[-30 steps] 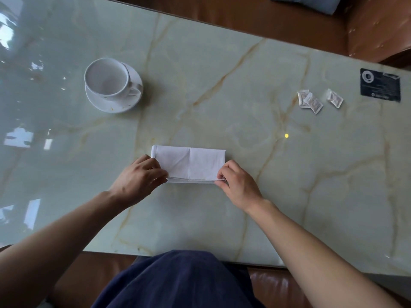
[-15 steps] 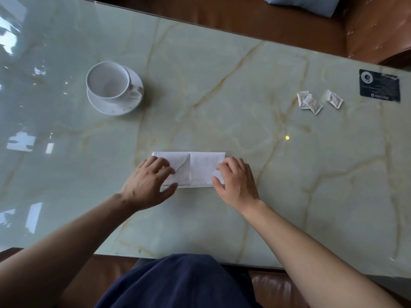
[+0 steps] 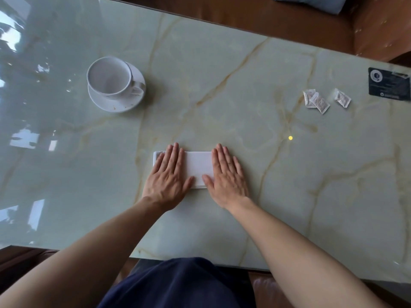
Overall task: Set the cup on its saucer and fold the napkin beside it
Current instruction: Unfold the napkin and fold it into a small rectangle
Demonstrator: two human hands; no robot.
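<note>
A white cup (image 3: 109, 76) stands upright on its white saucer (image 3: 115, 104) at the far left of the marble table, handle pointing right. The folded white napkin (image 3: 198, 166) lies flat nearer to me, well to the right of the saucer. My left hand (image 3: 169, 176) rests palm down over its left end, fingers straight and together. My right hand (image 3: 226, 176) lies palm down over its right end. Only the napkin's middle strip and left corner show between and beside the hands. Neither hand grips anything.
Three small white sachets (image 3: 318, 101) lie at the right. A dark card (image 3: 389, 84) sits by the far right edge. A small yellow dot (image 3: 290, 138) marks the table (image 3: 244, 96). Brown seating surrounds the table, with a blue cushion (image 3: 311, 3) behind it.
Both hands let go of the napkin's near edge and slid forward, flattening palm down on top of it. The napkin now looks narrower, folded over once more.
</note>
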